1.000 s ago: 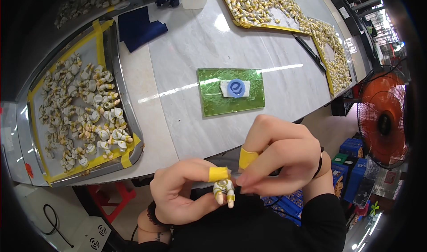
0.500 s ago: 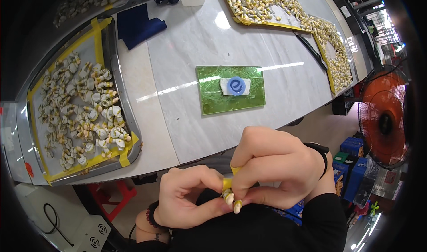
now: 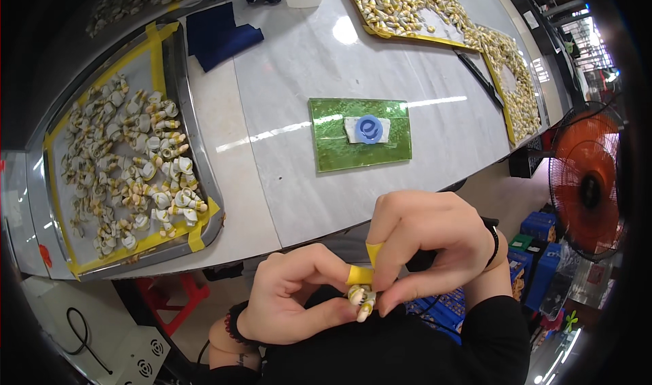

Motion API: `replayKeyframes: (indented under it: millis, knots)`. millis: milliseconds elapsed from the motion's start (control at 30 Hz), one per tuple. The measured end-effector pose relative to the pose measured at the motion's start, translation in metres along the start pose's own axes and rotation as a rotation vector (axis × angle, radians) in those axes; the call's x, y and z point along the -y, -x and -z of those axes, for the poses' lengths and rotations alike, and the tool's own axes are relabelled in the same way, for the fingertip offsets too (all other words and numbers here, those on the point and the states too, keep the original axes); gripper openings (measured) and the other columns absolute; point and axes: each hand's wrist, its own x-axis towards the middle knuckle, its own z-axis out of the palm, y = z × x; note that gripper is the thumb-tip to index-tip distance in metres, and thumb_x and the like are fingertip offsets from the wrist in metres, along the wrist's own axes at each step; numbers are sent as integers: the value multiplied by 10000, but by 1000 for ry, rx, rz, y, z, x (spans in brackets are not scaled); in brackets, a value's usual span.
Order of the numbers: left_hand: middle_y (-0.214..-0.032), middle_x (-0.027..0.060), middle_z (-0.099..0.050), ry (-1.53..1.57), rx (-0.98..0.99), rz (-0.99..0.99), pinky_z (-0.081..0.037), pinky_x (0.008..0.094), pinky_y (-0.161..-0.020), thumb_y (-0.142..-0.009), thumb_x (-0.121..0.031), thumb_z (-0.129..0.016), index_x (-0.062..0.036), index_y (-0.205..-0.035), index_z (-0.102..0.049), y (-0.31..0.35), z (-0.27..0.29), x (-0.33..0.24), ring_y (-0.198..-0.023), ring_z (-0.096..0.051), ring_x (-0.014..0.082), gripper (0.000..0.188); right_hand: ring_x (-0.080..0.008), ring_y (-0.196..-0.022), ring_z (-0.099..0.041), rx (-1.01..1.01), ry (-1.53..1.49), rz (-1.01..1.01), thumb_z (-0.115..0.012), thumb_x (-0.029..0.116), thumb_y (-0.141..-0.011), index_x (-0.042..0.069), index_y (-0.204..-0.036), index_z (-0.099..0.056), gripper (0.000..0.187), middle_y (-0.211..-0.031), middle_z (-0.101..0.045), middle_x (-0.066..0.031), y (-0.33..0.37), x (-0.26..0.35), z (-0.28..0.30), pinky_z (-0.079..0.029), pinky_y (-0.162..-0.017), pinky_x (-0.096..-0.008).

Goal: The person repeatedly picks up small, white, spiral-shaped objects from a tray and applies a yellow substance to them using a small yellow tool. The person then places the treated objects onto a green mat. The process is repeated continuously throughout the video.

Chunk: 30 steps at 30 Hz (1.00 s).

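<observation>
My left hand (image 3: 292, 296) pinches a small white, peach and yellow figurine piece (image 3: 360, 299) between thumb and forefinger, low in front of my dark top. Close against its right side is my right hand (image 3: 435, 239), fingers curled and thumb tip near the piece; what lies between these fingertips is partly hidden. Yellow tape wraps a left fingertip and a right finger. Beyond the hands, on the table, lies a green glassy slab (image 3: 363, 159) bearing a white pad (image 3: 385, 129) and a round blue piece (image 3: 369, 129).
At left stands a metal-rimmed tray (image 3: 212, 212) holding many similar figurine pieces. Yellow-edged trays (image 3: 435, 44) of small parts sit at the far right, with a black knife-like tool (image 3: 479, 79) alongside. A dark blue cloth (image 3: 221, 38) lies at the back left. An orange fan (image 3: 587, 181) stands right.
The right fingers and thumb have shifted slightly right and spread a little from the left hand's grip. More of the figurine piece shows. The whole view has shifted slightly.
</observation>
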Motion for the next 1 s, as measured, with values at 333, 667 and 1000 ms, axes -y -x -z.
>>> replayKeyframes:
  millis: [333, 667, 1000]
  knots:
    - [-838, 91, -676, -180, -75, -15, -496, 220, -728, -779, -40, -710, 24, -888, -598, 1, -4, -2, -782, -645, 103, 169, -191, -718, -531, 54, -21, -34, -709, 33, -741, 40, -852, -642, 130, -849, -521, -71, 5, 5, 1, -424, -624, -269]
    - [-800, 76, -673, -615, -4, -13, -507, 221, -664, -747, -54, -735, 27, -866, -594, 2, 2, -29, -755, -658, 129, 201, -159, -666, -523, 37, 88, 103, -783, 133, -699, 56, -839, -673, 194, -821, -529, -51, 4, -3, -7, -417, -557, -247]
    - [-772, 123, -636, -2263, -191, -235, -450, 295, -667, -715, -93, -688, 25, -927, -611, -28, 55, -194, -685, -602, 236, 254, -138, -642, -533, -342, 360, -31, -793, 104, -663, 61, -813, -660, 204, -771, -540, -48, 56, 1, 23, -416, -566, -233]
